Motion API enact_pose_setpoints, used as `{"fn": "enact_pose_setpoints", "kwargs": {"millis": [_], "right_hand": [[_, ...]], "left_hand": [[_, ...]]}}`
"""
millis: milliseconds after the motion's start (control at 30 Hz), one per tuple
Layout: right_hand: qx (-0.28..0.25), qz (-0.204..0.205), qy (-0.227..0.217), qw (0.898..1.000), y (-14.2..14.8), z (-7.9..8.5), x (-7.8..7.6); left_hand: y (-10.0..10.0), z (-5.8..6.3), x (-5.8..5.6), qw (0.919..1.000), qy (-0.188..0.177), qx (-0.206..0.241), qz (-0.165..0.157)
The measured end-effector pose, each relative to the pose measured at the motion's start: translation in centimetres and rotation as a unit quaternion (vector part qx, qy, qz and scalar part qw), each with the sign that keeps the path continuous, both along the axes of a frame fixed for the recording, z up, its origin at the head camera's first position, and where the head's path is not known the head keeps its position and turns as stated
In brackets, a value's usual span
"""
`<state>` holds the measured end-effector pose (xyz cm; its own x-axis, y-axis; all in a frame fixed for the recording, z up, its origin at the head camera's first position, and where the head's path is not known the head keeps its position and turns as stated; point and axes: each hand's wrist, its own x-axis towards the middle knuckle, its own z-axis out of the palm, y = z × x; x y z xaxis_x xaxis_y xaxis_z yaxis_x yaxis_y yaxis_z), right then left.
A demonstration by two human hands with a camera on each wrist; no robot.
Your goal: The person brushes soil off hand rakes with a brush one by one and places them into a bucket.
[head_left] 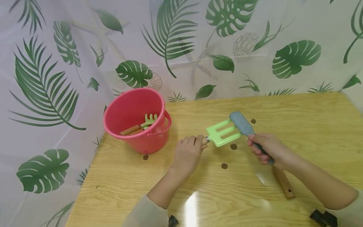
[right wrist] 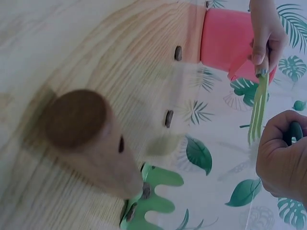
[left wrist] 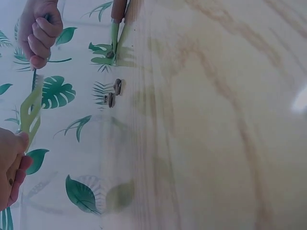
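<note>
My left hand (head_left: pixel 187 154) grips the wooden handle of a light green toy garden fork (head_left: pixel 218 135), held above the wooden table with its tines to the right. A grey brush (head_left: pixel 241 122) is in my right hand (head_left: pixel 267 148), fingers curled round its dark handle. The brush head lies over the ends of the fork's tines, and pale bristles (left wrist: pixel 40 82) face them in the left wrist view. Beneath my right forearm lies another tool with a wooden handle (head_left: pixel 284 183); its green pronged head (right wrist: pixel 160 199) shows in the right wrist view.
A pink-red bucket (head_left: pixel 154 142) stands at the table's back left, holding a small green rake (head_left: pixel 150 120) and other partly hidden tools. Several dark brown bits, one a flat piece (head_left: pixel 224 165), are scattered on the table (head_left: pixel 127 195). A leaf-printed sheet (head_left: pixel 187 82) hangs behind.
</note>
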<state>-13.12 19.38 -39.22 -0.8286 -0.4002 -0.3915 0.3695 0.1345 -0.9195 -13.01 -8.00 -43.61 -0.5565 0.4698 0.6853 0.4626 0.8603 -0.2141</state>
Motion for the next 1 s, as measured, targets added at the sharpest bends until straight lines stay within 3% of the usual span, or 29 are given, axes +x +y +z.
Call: {"fn": "enact_pose_setpoints", "kwargs": {"millis": [233, 533, 833, 1000], "right_hand": [[0.01, -0.024, 0.016, 1.0, 2.4, 0.3, -0.8], [0.003, -0.029, 0.026, 0.999, 3.9, 0.3, -0.9], [0.03, -0.02, 0.036, 0.999, 5.4, 0.4, -0.5], [0.029, -0.009, 0.028, 0.999, 5.7, 0.2, -0.4]], "left_hand": [[-0.5, 0.7, 0.0, 0.9994, -0.022, 0.022, -0.011], [-1.3, 1.9, -0.8, 0.9996, 0.005, -0.021, -0.016], [-2.4, 5.4, -1.8, 0.9984, 0.011, -0.055, -0.004], [-3.0, 7.2, -1.8, 0.9979, -0.043, -0.049, -0.002]]}}
